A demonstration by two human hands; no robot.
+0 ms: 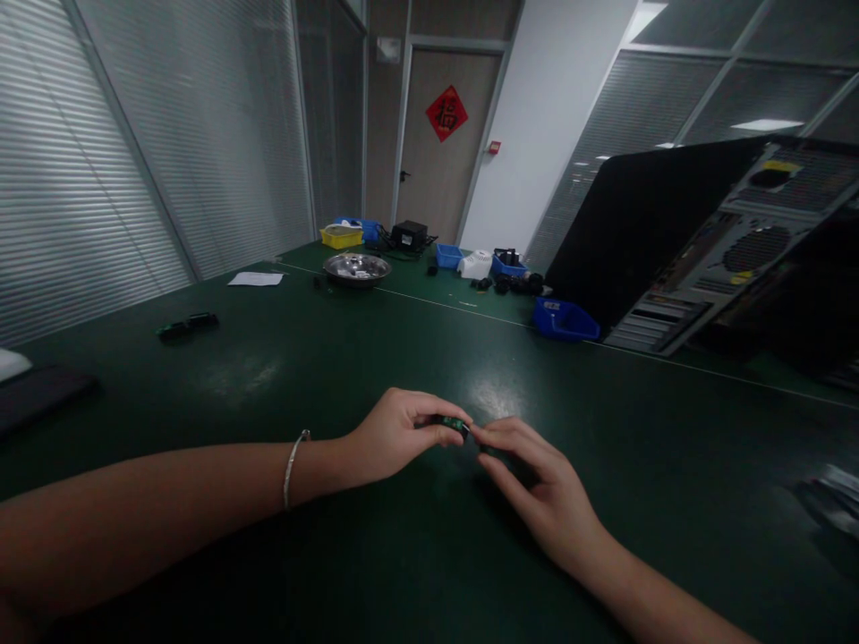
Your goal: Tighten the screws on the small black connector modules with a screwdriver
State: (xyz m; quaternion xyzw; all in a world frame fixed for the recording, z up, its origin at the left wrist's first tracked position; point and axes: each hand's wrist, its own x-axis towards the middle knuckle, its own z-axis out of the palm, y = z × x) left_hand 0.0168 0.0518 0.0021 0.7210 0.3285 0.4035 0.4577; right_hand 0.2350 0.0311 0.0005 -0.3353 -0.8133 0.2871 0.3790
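My left hand (403, 431), with a silver bracelet on its wrist, pinches a small green circuit board (453, 423) between thumb and fingers above the green table (335, 358). Close against the board's right end is my right hand (537, 478), its thumb and fingers drawn together around a small dark piece (478, 438) that is mostly hidden. The two hands' fingertips nearly meet. A bit of bright metal shows between them at the board's end.
Small green and black parts (188, 327) lie at the left. Farther back are a metal bowl (357, 268), a white paper (256, 279) and a yellow bin (342, 237). A blue bin (565, 319) stands beside a large computer case (671, 241) at the right.
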